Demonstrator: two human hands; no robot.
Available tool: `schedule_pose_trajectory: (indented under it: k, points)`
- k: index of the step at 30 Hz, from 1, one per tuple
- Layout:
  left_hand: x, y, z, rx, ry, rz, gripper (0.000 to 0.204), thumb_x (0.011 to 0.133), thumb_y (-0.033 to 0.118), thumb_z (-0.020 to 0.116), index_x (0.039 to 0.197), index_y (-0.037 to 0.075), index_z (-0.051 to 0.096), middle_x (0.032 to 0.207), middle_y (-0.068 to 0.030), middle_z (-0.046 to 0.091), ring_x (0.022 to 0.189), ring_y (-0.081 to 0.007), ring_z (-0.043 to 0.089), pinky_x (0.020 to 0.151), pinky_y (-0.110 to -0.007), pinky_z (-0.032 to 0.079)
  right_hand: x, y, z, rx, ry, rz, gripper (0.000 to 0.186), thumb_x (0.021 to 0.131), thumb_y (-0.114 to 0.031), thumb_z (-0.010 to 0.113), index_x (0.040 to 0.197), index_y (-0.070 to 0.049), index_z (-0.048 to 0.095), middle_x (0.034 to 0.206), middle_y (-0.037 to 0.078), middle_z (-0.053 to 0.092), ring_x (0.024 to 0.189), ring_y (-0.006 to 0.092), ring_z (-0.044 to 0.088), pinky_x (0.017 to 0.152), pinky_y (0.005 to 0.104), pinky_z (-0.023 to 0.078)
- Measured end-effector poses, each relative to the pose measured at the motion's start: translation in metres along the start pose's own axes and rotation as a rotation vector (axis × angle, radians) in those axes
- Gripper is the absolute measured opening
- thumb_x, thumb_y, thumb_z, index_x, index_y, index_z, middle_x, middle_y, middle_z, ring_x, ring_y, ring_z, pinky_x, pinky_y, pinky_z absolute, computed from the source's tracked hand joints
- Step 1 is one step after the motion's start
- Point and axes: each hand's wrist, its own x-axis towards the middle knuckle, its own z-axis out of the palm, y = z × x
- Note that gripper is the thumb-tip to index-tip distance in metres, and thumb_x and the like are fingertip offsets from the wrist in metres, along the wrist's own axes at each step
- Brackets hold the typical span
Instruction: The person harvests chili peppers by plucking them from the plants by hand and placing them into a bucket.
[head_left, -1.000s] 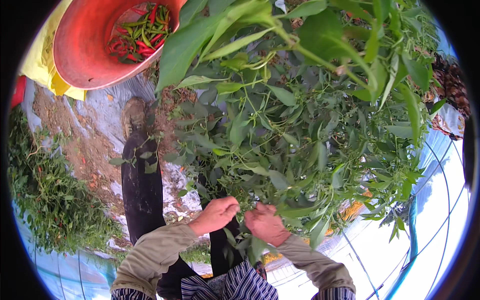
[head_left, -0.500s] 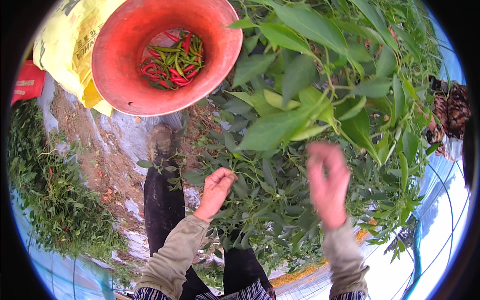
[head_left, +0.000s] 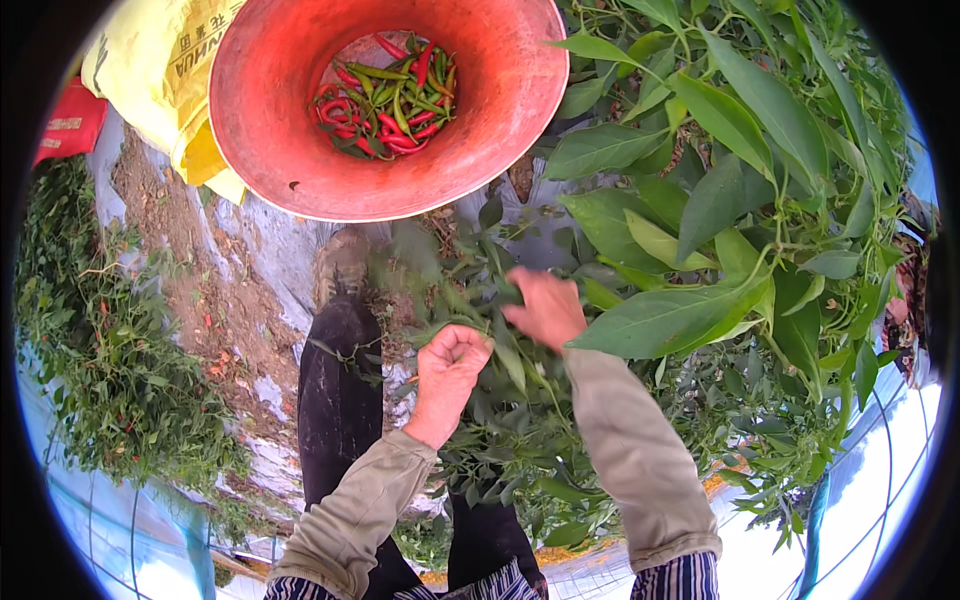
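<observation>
My left hand (head_left: pixel 450 385) is closed in a pinch on a thin green stem of a chili pepper plant (head_left: pixel 510 430), low in the leaves. Close beside it to the right, my right hand (head_left: pixel 548 308) reaches among the foliage, slightly blurred. Its thumb and forefinger are apart, and nothing shows between them. Leaves just beyond both hands are smeared by motion. Above the hands stands a wide red bucket (head_left: pixel 260 160) with red and green chili peppers (head_left: pixel 395 105) at its bottom.
Large pepper leaves (head_left: pixel 690 310) crowd the right side. A yellow bag (head_left: pixel 140 90) and a red bag (head_left: pixel 72 122) lie at the upper left. My shoe (head_left: pixel 340 262) rests on soil and plastic sheet below the bucket. More pepper plants (head_left: pixel 110 370) grow at the left.
My right hand has swung left and inward, to just beside the left hand. The left hand has shifted slightly right. The bucket and nearby leaves appear farther right in the view.
</observation>
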Motion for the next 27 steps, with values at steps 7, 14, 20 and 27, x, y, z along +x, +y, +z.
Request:
schedule_pose_trajectory:
  k: [7, 14, 20, 27]
  points:
    - [0.006, 0.005, 0.005, 0.010, 0.195, 0.142, 0.007, 0.089, 0.001, 0.058, 0.091, 0.008, 0.059, 0.079, 0.0041, 0.058, 0.058, -0.0019, 0.041, 0.050, -0.019, 0.032, -0.172, 0.005, -0.007, -0.271, -0.164, -0.198, 0.052, 0.053, -0.006, 0.070, 0.104, -0.010, 0.061, 0.089, 0.002, 0.060, 0.093, 0.0220, 0.056, 0.085, 0.0394, 0.040]
    - [0.012, -0.006, 0.004, 0.042, 0.120, 0.028, 0.004, 0.092, 0.008, 0.058, 0.089, 0.006, 0.060, 0.062, 0.0074, 0.044, 0.045, -0.0014, 0.032, 0.041, -0.022, 0.024, -0.239, 0.050, 0.009, -0.255, -0.075, -0.248, 0.051, 0.057, -0.008, 0.065, 0.107, -0.012, 0.065, 0.091, 0.002, 0.059, 0.092, 0.0225, 0.055, 0.087, 0.0381, 0.039]
    - [0.021, -0.032, 0.009, 0.340, 0.118, 0.216, 0.008, 0.092, 0.008, 0.060, 0.088, 0.003, 0.064, 0.066, 0.0044, 0.053, 0.054, -0.0020, 0.040, 0.045, -0.022, 0.032, -0.289, 0.090, 0.020, -0.279, -0.197, -0.189, 0.032, 0.067, -0.018, 0.061, 0.099, -0.015, 0.065, 0.094, 0.000, 0.061, 0.097, 0.0188, 0.057, 0.089, 0.0372, 0.039]
    - [0.018, -0.068, 0.038, 1.110, -0.245, 0.767, 0.025, 0.078, -0.001, 0.060, 0.101, 0.002, 0.066, 0.092, -0.0090, 0.064, 0.080, -0.0201, 0.057, 0.063, -0.034, 0.049, -0.324, 0.135, 0.067, -0.278, -0.117, -0.116, 0.033, 0.071, -0.022, 0.066, 0.104, -0.019, 0.064, 0.105, -0.001, 0.063, 0.100, 0.0206, 0.056, 0.095, 0.0357, 0.038]
